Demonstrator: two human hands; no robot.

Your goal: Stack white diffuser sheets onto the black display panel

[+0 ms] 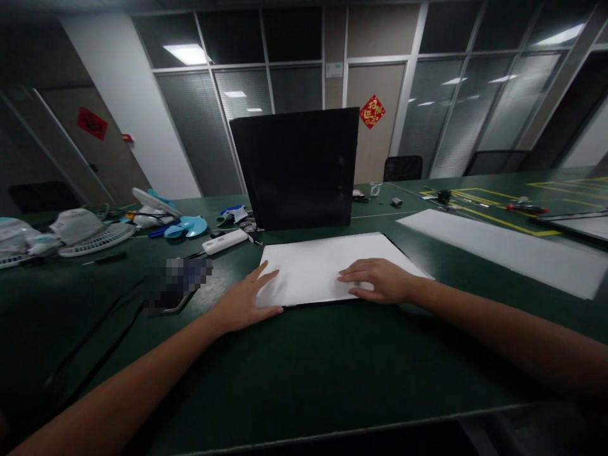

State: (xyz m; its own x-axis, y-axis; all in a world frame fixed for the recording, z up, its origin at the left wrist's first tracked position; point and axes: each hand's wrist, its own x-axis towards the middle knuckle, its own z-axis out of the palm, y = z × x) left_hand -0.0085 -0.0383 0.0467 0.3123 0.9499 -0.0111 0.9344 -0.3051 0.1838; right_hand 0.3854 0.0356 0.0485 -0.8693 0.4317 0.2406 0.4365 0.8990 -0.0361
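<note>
A white rectangular sheet or panel [313, 269] with a thin dark edge lies flat on the green table [304, 373] in front of me. At its near left corner rests my left hand [247, 297], its fingers spread apart. My right hand [375, 282] lies over the right part of the white surface, palm down, fingers stretched out to the left. Neither hand grips anything. Just behind the white sheet stands a large black panel [297, 168], upright and tilted slightly.
To the left are a phone [175, 285], a white power strip-like bar [225, 242], blue fan blades [187, 227] and white fan parts [97, 234]. A long white sheet [503, 250] and a screwdriver [527, 208] lie to the right. Chairs [403, 168] stand beyond.
</note>
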